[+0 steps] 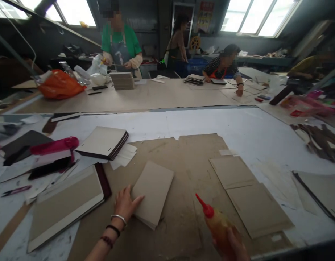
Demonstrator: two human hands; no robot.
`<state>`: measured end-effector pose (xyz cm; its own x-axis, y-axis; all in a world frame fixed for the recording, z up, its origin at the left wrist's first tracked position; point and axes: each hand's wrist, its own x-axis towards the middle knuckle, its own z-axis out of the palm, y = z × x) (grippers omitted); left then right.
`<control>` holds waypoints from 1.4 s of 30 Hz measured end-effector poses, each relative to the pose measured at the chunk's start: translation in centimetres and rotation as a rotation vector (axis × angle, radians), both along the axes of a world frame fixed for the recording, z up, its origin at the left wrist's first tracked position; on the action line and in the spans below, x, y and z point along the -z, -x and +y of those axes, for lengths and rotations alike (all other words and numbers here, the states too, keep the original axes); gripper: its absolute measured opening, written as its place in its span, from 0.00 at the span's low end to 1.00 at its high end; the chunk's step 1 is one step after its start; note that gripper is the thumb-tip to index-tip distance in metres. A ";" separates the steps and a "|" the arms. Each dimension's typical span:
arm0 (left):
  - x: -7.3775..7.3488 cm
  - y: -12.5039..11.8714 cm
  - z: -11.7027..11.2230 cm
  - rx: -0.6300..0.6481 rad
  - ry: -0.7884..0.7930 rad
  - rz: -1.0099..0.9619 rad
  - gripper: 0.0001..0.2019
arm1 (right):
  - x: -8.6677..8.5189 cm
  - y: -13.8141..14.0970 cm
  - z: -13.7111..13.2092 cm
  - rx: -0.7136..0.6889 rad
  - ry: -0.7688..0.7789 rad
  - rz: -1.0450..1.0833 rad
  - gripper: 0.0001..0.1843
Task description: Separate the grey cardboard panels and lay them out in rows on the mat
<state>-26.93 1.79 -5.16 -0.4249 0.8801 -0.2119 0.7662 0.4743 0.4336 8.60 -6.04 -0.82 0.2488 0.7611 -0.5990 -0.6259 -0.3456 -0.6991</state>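
Observation:
My left hand (126, 203) rests with fingers spread at the left edge of a small stack of grey-beige cardboard sheets (153, 192), the thumb lying over the top sheet. In my right hand (234, 241) is a glue bottle (220, 230) with yellowish contents and a red pointed nozzle, tilted up and to the left. The bottle is apart from the sheets. Under both hands lies a large brown cardboard sheet (181, 217). Two joined board panels (258, 206) lie flat to the right of the bottle.
Left of my hand are a long board with a maroon edge (66, 206), a stack of covered boards (103, 141), a pink pouch (56, 145) and a snipper-like tool (16, 191). Another board (322, 192) lies far right. Co-workers (121, 47) work at the table behind, near an orange bag (60, 85).

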 end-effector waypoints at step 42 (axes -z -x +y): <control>-1.6 0.7 -0.2 -0.222 0.059 -0.989 0.21 | -1.0 6.3 12.2 -0.428 -0.238 -1.086 0.29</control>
